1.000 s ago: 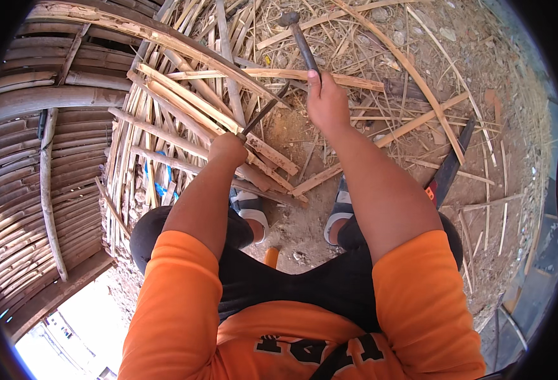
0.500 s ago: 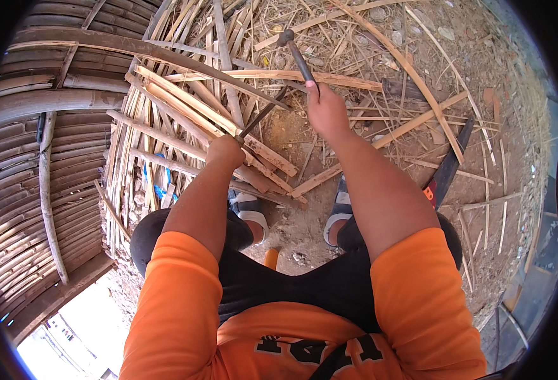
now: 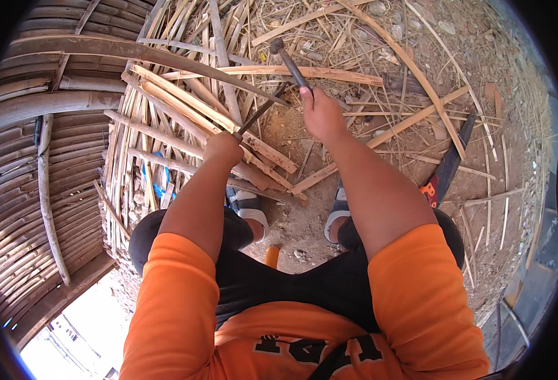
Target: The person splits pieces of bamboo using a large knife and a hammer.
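Observation:
My left hand [image 3: 224,151] is closed round the handle of a machete [image 3: 261,111], whose narrow dark blade slants up and to the right. The handle is hidden in my fist. Its tip crosses the end of a long split bamboo strip [image 3: 228,80]. In my right hand [image 3: 324,117] is a hammer [image 3: 293,68], gripped with its dark head up and to the left. The hammer stands apart from the blade, just right of its tip. Split wooden pieces [image 3: 196,101] lie beside and under my left hand.
A handsaw [image 3: 453,161] with an orange and black handle lies on the right. Bamboo slivers and strips cover much of the dirt ground. A slatted bamboo structure [image 3: 12,171] stands at the left. My sandalled feet [image 3: 250,206] flank an orange object [image 3: 272,256].
My right hand and the hammer have shifted slightly left and down. My left hand has moved slightly left, still holding the machete.

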`<state>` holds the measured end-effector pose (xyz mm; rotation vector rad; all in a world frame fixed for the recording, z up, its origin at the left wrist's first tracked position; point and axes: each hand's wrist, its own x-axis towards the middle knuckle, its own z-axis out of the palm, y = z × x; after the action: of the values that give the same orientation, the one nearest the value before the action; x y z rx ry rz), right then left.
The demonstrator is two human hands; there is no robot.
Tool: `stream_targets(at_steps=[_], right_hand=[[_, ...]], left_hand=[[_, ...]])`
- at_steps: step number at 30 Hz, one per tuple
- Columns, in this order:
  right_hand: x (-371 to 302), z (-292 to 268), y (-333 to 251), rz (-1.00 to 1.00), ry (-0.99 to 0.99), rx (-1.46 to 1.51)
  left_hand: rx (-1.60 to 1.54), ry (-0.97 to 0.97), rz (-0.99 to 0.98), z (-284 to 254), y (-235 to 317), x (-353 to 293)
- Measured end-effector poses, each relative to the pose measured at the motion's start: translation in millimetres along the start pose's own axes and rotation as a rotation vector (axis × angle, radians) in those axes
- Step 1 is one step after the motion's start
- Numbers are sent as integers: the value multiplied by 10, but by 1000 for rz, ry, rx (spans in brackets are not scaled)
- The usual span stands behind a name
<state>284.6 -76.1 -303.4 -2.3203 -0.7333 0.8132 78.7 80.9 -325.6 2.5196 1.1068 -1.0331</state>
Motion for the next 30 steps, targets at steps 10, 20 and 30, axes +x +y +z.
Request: stream_targets(at_steps=[10, 20, 30], right_hand=[[-56, 268, 278, 122, -205, -112], [-140, -241, 352, 88, -9, 43], [-708, -650, -39, -489, 192, -39]], left_hand=[[-8, 20, 19, 29, -8, -17], [-57, 15, -53, -524, 189, 48], [-147, 5, -87, -491, 268, -6]])
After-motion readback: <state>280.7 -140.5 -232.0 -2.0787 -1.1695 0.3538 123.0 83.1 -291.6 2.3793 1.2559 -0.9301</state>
